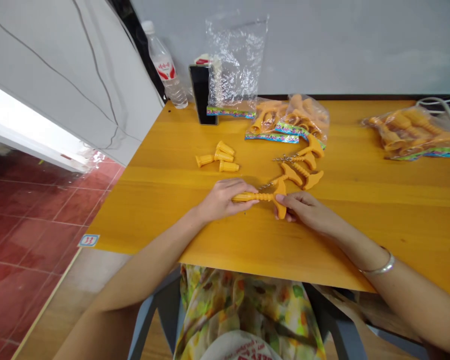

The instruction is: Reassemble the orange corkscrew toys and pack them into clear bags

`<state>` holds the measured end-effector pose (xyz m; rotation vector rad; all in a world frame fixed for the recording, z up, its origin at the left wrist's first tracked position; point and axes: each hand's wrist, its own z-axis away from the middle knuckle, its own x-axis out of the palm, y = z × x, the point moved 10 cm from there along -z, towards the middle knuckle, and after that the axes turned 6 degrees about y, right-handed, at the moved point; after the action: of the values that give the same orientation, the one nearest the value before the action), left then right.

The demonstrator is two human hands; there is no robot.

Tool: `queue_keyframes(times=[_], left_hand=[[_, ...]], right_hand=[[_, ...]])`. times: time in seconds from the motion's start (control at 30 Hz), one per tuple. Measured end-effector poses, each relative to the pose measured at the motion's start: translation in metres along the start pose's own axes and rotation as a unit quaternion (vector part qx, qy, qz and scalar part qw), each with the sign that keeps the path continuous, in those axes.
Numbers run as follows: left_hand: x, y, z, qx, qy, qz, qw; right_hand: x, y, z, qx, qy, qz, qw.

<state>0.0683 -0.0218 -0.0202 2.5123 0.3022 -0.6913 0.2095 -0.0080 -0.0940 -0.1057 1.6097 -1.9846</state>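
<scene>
My left hand (pixel 230 198) pinches a yellow plastic cap (pixel 243 197) that sits over the screw end of a corkscrew. My right hand (pixel 303 210) grips the same corkscrew (pixel 280 200) by its yellow T-shaped handle. The ribbed shaft shows between both hands, level above the wooden table; its metal spiral is hidden. Just beyond lie several uncapped corkscrews (pixel 305 177) with bare metal spirals pointing left. A small pile of loose yellow caps (pixel 225 155) rests farther back, past my left hand.
Clear bags of yellow parts (pixel 303 117) lie at the table's back edge, and another bag (pixel 416 132) is at the right. An upright clear bag (pixel 236 65), a phone (pixel 202 92) and a water bottle (pixel 167 70) stand at back left. A numbered sticker (pixel 89 240) marks the left corner.
</scene>
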Motion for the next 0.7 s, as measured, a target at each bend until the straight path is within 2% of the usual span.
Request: queue_keyframes(times=[0.13, 0.2, 0.23, 0.33, 0.37, 0.47, 0.57, 0.63, 0.7], left_hand=[[0.007, -0.004, 0.002, -0.013, -0.044, -0.004, 0.999], [0.009, -0.006, 0.002, -0.017, -0.052, -0.009, 0.998], [0.009, -0.006, 0.002, -0.018, -0.054, -0.012, 0.998], [0.009, -0.007, 0.003, -0.024, -0.057, -0.018, 0.998], [0.010, -0.008, 0.003, -0.025, -0.058, -0.019, 0.998], [0.009, -0.009, 0.003, -0.027, -0.055, -0.015, 0.998], [0.009, -0.010, 0.004, -0.025, -0.054, -0.008, 0.998], [0.011, -0.010, 0.004, -0.024, -0.058, -0.005, 0.998], [0.012, -0.009, 0.004, -0.023, -0.060, -0.002, 0.998]], right_hand=[[0.009, -0.002, 0.002, -0.012, -0.079, 0.055, 0.995], [0.003, -0.004, 0.002, -0.040, -0.062, 0.110, 0.991], [-0.005, -0.007, 0.001, -0.062, -0.025, 0.150, 0.986], [-0.032, -0.021, 0.005, -0.146, 0.109, 0.272, 0.945], [-0.035, -0.026, 0.007, -0.180, 0.128, 0.298, 0.929], [-0.024, -0.039, 0.015, -0.288, 0.101, 0.356, 0.883], [-0.015, -0.047, 0.019, -0.333, 0.099, 0.419, 0.839], [-0.013, -0.050, 0.019, -0.329, 0.098, 0.409, 0.845], [-0.010, -0.050, 0.017, -0.309, 0.075, 0.355, 0.879]])
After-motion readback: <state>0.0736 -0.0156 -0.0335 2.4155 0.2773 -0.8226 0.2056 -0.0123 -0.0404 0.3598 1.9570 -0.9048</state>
